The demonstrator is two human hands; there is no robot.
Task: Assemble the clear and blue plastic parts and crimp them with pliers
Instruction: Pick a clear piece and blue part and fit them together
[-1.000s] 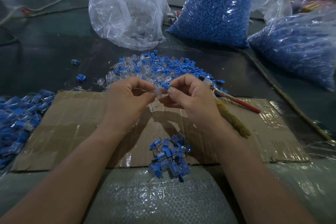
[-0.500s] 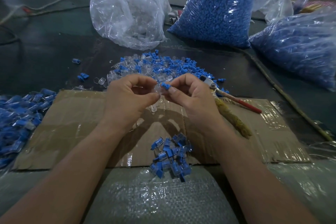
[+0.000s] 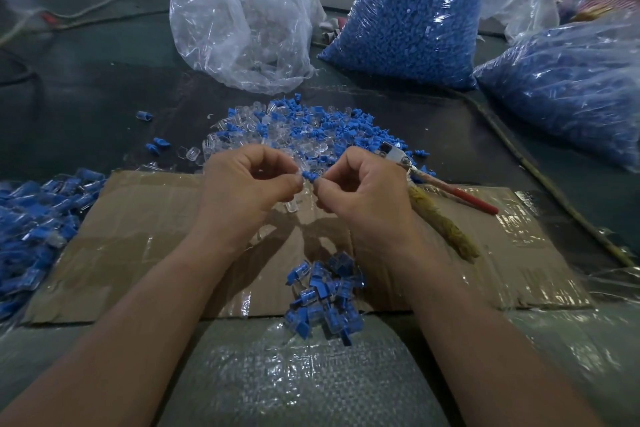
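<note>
My left hand [image 3: 247, 184] pinches a small clear plastic part, mostly hidden by its fingertips. My right hand [image 3: 363, 191] pinches a blue part [image 3: 309, 176] whose tip meets the clear one between the two hands. Both hands hover above a taped cardboard sheet [image 3: 145, 236]. Behind them lies a loose heap of clear and blue parts [image 3: 304, 128]. Pliers [image 3: 443, 184] with a red handle and a cloth-wrapped handle lie right of my right hand. A small pile of joined pieces [image 3: 325, 298] sits at the cardboard's near edge.
A clear bag [image 3: 242, 17] stands at the back, with two bags of blue parts [image 3: 412, 17] [image 3: 571, 87] to its right. More blue pieces [image 3: 31, 225] are heaped at the left edge. A few stray parts [image 3: 157, 144] lie on the dark table.
The hands have kept close together, the blue part staying pressed against the clear one. The view has shifted slightly; nothing else moved.
</note>
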